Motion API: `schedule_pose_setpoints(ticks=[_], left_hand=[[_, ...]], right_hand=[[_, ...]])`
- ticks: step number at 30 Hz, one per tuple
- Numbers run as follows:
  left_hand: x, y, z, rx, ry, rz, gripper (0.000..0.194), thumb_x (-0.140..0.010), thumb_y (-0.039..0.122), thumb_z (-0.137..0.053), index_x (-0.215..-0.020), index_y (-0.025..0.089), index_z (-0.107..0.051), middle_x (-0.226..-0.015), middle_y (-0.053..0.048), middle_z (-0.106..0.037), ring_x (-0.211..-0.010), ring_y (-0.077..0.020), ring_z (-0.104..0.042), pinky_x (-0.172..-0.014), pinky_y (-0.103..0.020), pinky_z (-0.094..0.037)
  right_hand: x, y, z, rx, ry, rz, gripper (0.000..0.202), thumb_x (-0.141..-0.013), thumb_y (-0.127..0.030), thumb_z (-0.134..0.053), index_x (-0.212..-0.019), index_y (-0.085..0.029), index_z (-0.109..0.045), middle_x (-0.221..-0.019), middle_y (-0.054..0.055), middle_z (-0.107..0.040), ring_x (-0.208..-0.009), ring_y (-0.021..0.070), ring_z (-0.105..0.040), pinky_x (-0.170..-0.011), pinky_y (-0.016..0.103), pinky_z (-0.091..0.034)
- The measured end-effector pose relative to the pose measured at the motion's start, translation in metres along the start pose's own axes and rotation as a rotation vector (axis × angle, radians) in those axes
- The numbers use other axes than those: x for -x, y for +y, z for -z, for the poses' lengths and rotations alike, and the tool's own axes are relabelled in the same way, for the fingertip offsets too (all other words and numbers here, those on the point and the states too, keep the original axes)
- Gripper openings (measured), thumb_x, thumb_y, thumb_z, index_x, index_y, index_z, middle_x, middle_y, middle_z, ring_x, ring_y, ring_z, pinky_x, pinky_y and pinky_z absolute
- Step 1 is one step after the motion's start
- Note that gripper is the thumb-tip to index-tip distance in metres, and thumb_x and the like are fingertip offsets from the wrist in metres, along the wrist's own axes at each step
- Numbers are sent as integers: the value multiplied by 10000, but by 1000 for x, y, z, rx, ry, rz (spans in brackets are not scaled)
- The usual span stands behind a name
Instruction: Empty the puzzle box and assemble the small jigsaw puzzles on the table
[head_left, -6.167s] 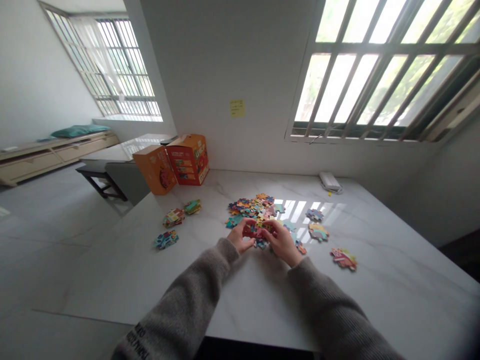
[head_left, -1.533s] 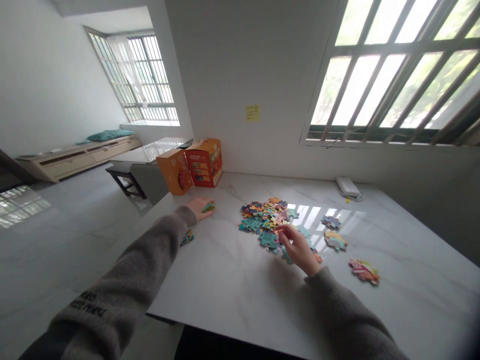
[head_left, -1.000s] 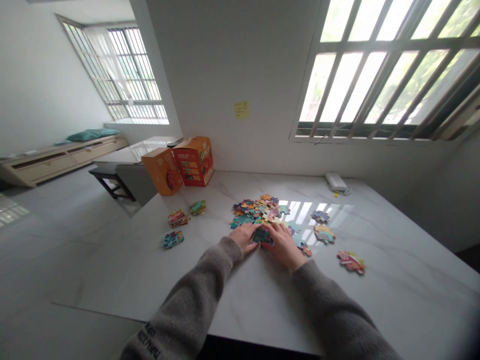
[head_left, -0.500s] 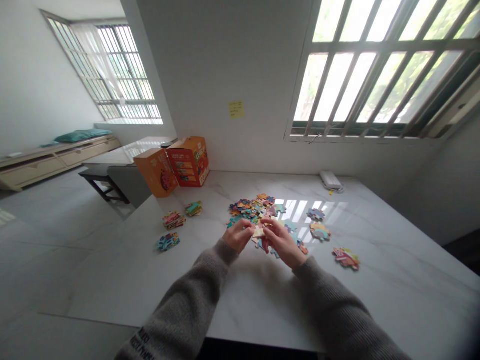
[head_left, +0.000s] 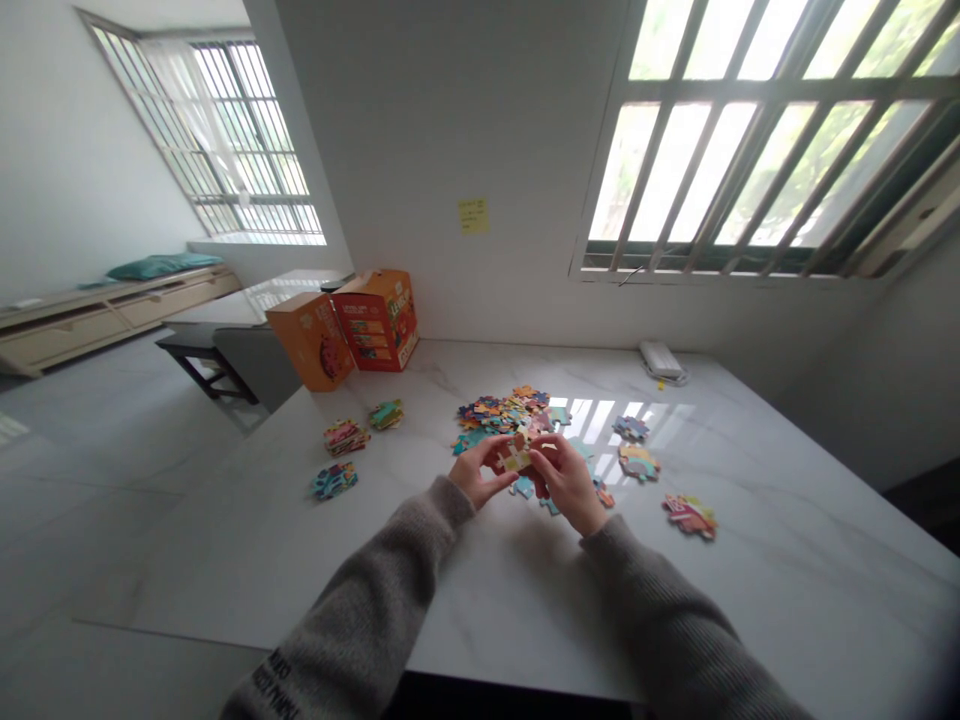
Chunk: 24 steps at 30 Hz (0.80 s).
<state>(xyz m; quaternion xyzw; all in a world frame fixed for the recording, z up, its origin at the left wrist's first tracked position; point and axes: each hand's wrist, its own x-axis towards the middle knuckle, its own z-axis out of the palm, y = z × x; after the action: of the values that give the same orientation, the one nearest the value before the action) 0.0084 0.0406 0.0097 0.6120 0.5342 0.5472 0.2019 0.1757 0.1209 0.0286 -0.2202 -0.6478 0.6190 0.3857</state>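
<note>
Cream and yellow puzzle pieces point(head_left: 515, 458) are held between my two hands, just in front of the large heap of mixed puzzle pieces point(head_left: 499, 412). My left hand point(head_left: 478, 473) grips their left side with thumb and fingers. On the right side, my right hand point(head_left: 568, 483) pinches them, its thumb on top. Some light blue pieces point(head_left: 551, 506) lie on the table beneath and beside my right hand. How many pieces I hold is hard to tell.
Small piles of pieces lie left point(head_left: 346, 437) and right point(head_left: 639, 462) on the marble table point(head_left: 420, 610). Orange boxes point(head_left: 379, 320) stand at the back left. A white power strip point(head_left: 660, 360) lies by the wall, which bears a yellow note point(head_left: 473, 215).
My hands have turned the held pieces so more of their cream and yellow surface shows. My left thumb has moved out from a closed pinch to their lower edge.
</note>
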Motion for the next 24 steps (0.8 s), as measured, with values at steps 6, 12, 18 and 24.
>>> schedule_pose_setpoints(ticks=[6, 12, 18, 24], left_hand=[[-9, -13, 12, 297, 168, 162, 512, -775, 363, -725, -1209, 169, -533, -885, -31, -664, -648, -109, -638, -594, -238, -544], [-11, -26, 22, 280, 88, 257, 462, -833, 421, -609, -1186, 124, -591, -640, 19, -581, -490, -115, -559, -495, -265, -498], [-4, -26, 15, -255, -40, 102, 286, -839, 276, -585, -1078, 160, -693, -872, -74, -680, -747, -187, -607, -719, -346, -520], [-1, -15, 12, -572, 16, -301, 810, -755, 422, -736, -1453, 177, -405, -1237, -144, -582, -1106, -300, -532, -985, -458, -433]], right_hand=[[-5, -1, 7, -41, 161, 5, 366, -844, -528, -642, -963, -216, -493, -601, -58, -598, -414, 113, -550, -381, 218, -426], [-6, -4, 11, -49, 200, -8, 399, -820, -551, -658, -963, -214, -499, -690, -21, -641, -506, 127, -590, -491, 257, -500], [-7, 1, 12, 54, 169, 19, 378, -852, -576, -596, -955, -217, -534, -763, 7, -648, -582, 139, -585, -516, 257, -488], [-5, 12, 9, 190, 103, 23, 349, -884, -555, -569, -955, -214, -548, -732, 11, -634, -555, 136, -558, -468, 243, -444]])
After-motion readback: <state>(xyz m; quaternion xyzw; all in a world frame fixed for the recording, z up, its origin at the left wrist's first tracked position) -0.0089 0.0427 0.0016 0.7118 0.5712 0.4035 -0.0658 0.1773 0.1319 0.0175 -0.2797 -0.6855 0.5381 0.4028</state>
